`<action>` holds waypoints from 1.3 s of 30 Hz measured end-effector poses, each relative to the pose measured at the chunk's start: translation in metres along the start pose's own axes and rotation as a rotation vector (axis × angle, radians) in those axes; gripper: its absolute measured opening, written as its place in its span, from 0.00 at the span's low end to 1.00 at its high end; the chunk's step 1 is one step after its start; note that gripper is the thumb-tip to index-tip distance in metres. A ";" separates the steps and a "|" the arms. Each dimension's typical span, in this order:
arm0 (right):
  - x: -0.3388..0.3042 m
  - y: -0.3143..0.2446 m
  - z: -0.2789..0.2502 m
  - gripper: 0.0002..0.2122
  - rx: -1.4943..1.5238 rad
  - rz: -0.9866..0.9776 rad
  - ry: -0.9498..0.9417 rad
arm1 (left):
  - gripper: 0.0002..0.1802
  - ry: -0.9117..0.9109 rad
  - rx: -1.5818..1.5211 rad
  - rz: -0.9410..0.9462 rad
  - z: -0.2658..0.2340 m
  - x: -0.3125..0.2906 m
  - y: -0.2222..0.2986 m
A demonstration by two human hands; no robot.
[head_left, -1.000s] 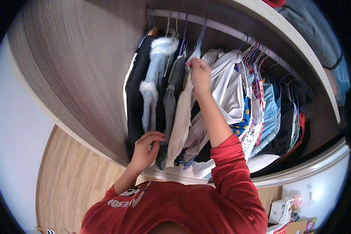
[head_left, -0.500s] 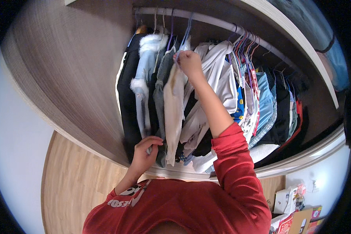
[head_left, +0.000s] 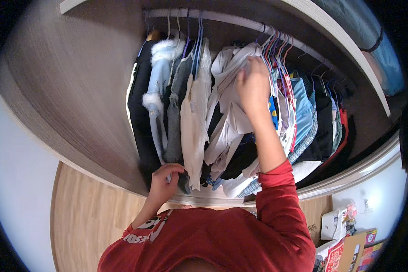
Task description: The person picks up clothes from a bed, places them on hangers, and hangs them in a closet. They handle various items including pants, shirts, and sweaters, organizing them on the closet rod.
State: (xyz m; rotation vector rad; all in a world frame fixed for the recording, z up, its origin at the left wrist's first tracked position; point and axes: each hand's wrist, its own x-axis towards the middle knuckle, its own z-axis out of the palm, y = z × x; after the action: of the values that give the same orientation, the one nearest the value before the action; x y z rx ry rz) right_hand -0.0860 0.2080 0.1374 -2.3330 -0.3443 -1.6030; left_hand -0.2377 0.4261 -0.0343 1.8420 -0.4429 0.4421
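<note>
The right hand (head_left: 255,88) is at the white garment (head_left: 233,119) below the rail (head_left: 231,19), thumb apart from fingers, though whether they grip cloth I cannot tell. The left hand (head_left: 163,182), loosely curled with thumb and fingers parted, is beside the grey garment (head_left: 173,131).

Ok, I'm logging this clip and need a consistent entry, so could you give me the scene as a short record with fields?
Place: open wardrobe with wood-grain panels
Rail: pale, with clothes on hangers
Left hand: beside the lower part of a grey garment; hold unclear
Right hand: at a white garment; fingers partly hidden, hold unclear
Left end: black garment, then a pale-blue one with fluffy white trim
Between grey and white: cream clothing
Floor: light wood, lower left
</note>
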 end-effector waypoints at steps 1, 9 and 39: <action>-0.005 0.012 -0.009 0.18 -0.074 0.039 -0.053 | 0.10 -0.013 -0.014 0.001 0.002 0.000 0.000; -0.015 0.029 -0.027 0.22 0.175 0.440 -0.400 | 0.12 -0.085 0.001 0.134 0.008 0.024 0.019; -0.012 0.050 -0.012 0.18 0.022 0.108 -0.225 | 0.07 0.104 0.233 0.090 -0.026 -0.003 0.007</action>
State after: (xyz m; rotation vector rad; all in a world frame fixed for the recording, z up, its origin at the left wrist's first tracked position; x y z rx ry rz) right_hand -0.0826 0.1569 0.1254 -2.4746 -0.2762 -1.2850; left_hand -0.2462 0.4496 -0.0226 2.0174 -0.4180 0.6718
